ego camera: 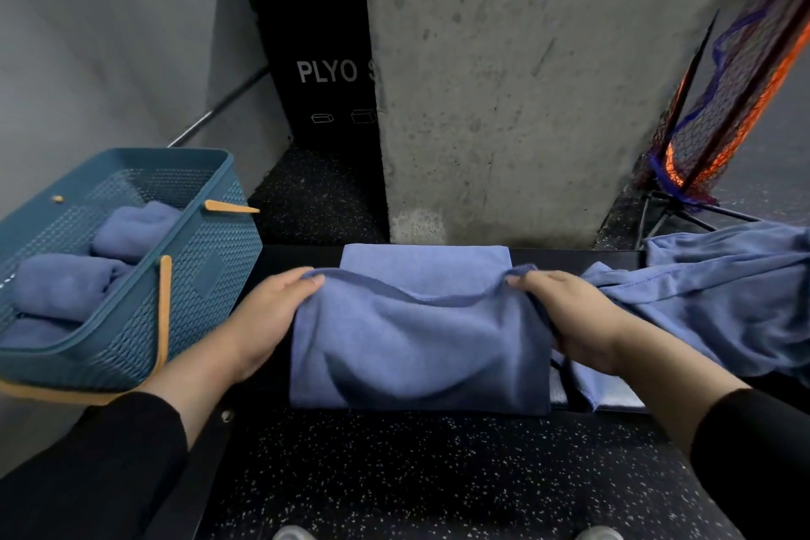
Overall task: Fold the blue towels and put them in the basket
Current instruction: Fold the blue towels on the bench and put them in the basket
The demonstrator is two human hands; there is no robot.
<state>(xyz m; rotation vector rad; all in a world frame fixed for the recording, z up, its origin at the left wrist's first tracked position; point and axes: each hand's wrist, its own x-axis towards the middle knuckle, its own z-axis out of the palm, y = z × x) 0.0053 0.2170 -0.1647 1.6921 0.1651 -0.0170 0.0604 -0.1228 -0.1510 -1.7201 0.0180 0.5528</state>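
Black-sleeved arms reach over a speckled floor point(416, 474) as the left hand point(267, 316) and right hand point(574, 320) each pinch an upper corner of a blue towel point(416, 346), fingers curled over its raised edge above a dark bench point(570, 254). Unfolded towels point(710, 303) lie heaped just right; folded towels point(65, 285) sit in the basket point(210, 259) at left.

this looks like a gym or sports training room; a black and green cardboard box printed "plyo" point(315, 57) leans by a bare grey concrete pillar point(526, 79); black rubber flooring flecked with white point(438, 474) covers the ground; an orange and purple sports net on a black stand point(719, 101) stands at right
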